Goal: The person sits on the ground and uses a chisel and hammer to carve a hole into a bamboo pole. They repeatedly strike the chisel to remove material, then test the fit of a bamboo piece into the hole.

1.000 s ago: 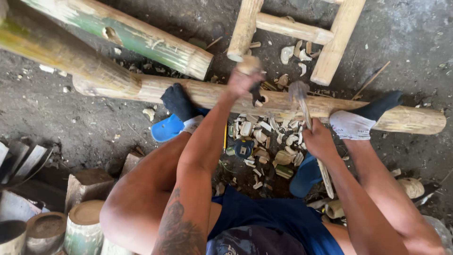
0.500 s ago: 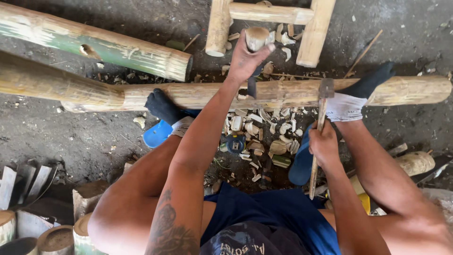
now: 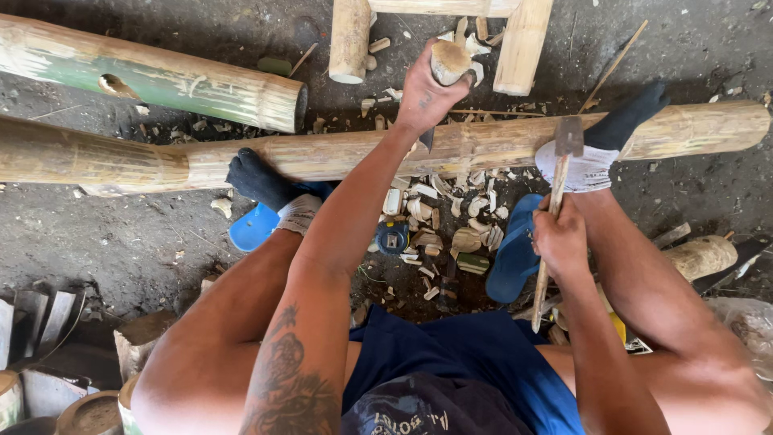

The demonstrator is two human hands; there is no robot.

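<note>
Two bare hands work over a long bamboo pole that lies across the ground from 9 to 3 o'clock. The person sits behind it, with both socked feet braced against its near side. The left hand, at 12 o'clock, is clenched around a chisel with a stubby wooden handle, whose dark blade tip meets the pole's upper face. The right hand, at 3 o'clock, grips the lower shaft of a hammer, and its metal head hangs just above the pole beside the right foot. Pale chips litter the ground between the legs, near two blue sandals. A second, green-tinted pole lies beyond at 10 o'clock, and a wooden frame stands at 12.

To do this step well, it seems wise to keep the chisel steady and its blade seated, hold the feet firm so the pole cannot roll, and land the hammer squarely on the handle's end, clear of the left knuckles.
</note>
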